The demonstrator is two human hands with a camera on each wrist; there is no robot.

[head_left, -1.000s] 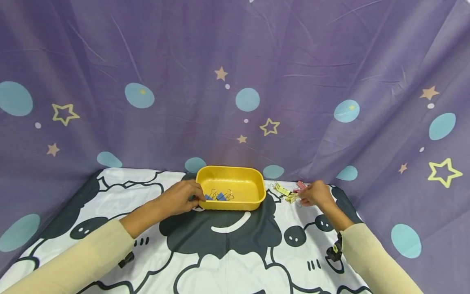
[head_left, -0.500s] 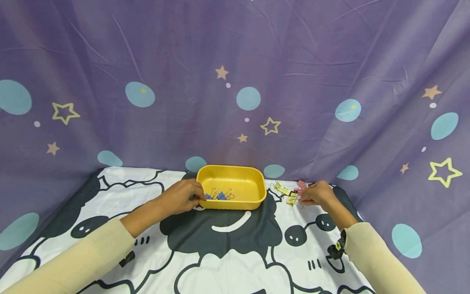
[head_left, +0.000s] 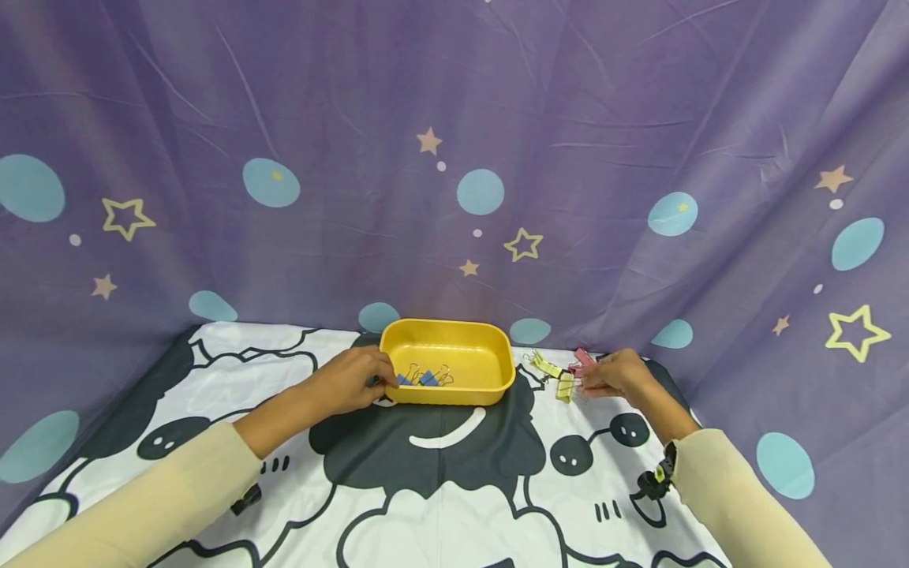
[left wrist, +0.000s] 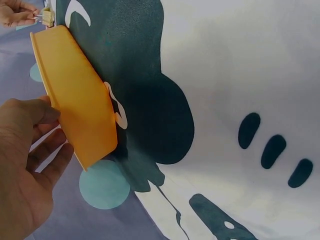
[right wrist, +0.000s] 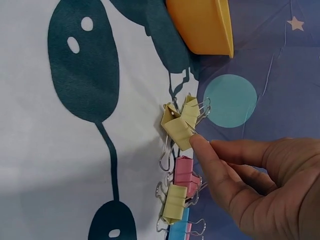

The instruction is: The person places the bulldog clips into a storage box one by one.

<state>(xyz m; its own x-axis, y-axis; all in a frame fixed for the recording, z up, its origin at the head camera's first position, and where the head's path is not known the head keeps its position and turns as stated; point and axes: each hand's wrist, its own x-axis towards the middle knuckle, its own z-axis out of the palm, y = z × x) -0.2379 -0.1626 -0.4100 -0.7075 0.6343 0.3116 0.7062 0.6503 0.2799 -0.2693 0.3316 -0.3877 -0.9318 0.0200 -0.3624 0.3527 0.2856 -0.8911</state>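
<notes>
My left hand (head_left: 355, 380) grips the left end of a yellow tray (head_left: 454, 397), thumb and fingers at its rim in the left wrist view. Two blue binder clips (head_left: 429, 379) lie inside, by the tray's near wall. To the tray's right, my right hand (head_left: 616, 375) pinches a yellow binder clip (right wrist: 179, 131) by its wire handle, between thumb and fingertips. Another yellow clip (right wrist: 191, 109) lies right behind it. A pink clip (right wrist: 184, 170), a third yellow clip (right wrist: 175, 202) and a light blue clip (right wrist: 178, 230) sit in a row beside the hand.
A white cloth (head_left: 440, 525) with black cartoon drawings covers the table. Behind it hangs a purple curtain (head_left: 369, 102) with stars and blue ovals, close behind the tray and the clips.
The yellow clip at my right hand's fingertips has turned more upright and shows its broad side. My right fingers have straightened somewhat. The left hand and the tray have stayed put.
</notes>
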